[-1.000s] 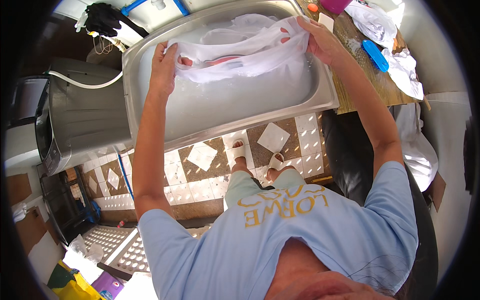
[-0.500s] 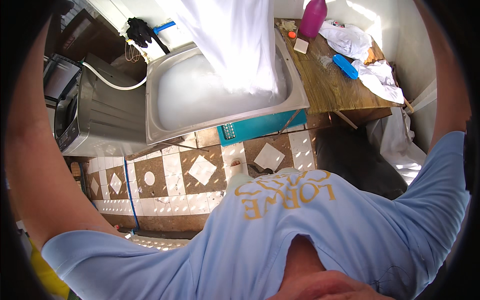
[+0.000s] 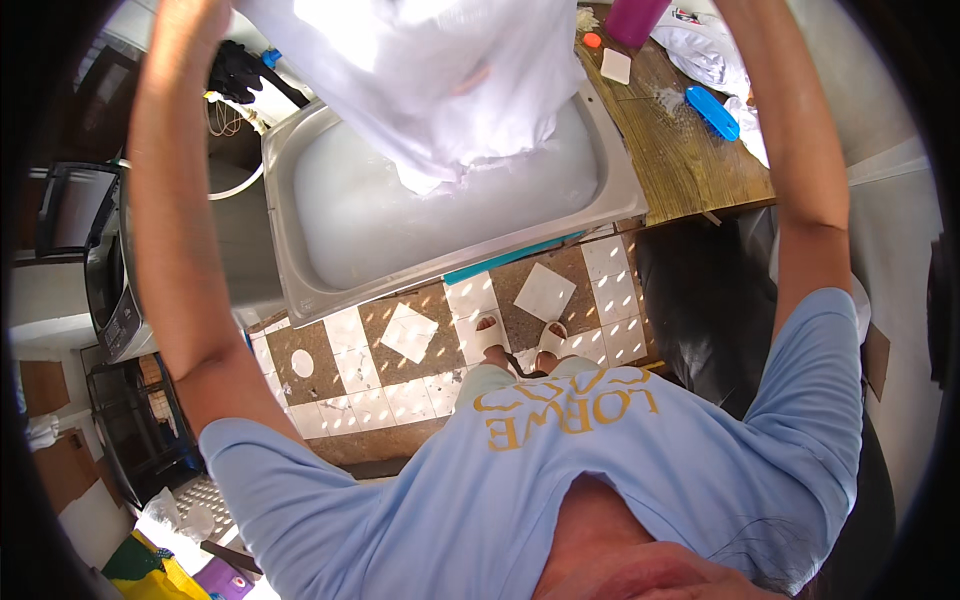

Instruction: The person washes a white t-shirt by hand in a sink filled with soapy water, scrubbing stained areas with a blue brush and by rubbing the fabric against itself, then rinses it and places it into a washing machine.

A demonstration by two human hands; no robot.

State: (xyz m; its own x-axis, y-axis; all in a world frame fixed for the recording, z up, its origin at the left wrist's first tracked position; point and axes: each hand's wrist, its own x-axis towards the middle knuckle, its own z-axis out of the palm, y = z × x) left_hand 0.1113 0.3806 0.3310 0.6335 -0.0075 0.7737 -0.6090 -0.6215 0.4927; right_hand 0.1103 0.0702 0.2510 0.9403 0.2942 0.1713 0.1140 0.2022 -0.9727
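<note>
A white wet cloth (image 3: pixel 450 90) hangs from the top edge of the view over a metal basin (image 3: pixel 290 255) of cloudy water (image 3: pixel 360 220). Its lower end dips to or just above the water; I cannot tell which. My left hand (image 3: pixel 200 12) is cut off at the top edge, close to the cloth's upper left corner, with its fingers out of sight. My right forearm (image 3: pixel 790 120) is raised on the right, and the hand beyond it lies outside the picture.
Right of the basin, a wooden table (image 3: pixel 690 170) bears a blue brush (image 3: pixel 712 113), a purple bottle (image 3: pixel 632 20), a pale square block (image 3: pixel 616 66) and white cloths (image 3: pixel 700 55). A grey washing machine (image 3: pixel 120 300) stands left. Patterned tiles (image 3: pixel 408 333) lie under my feet.
Both arms have come inward from the sides of the view. The cloth's lower part now spreads wider and hangs higher over the basin. The view has shifted, bringing both my feet into sight.
</note>
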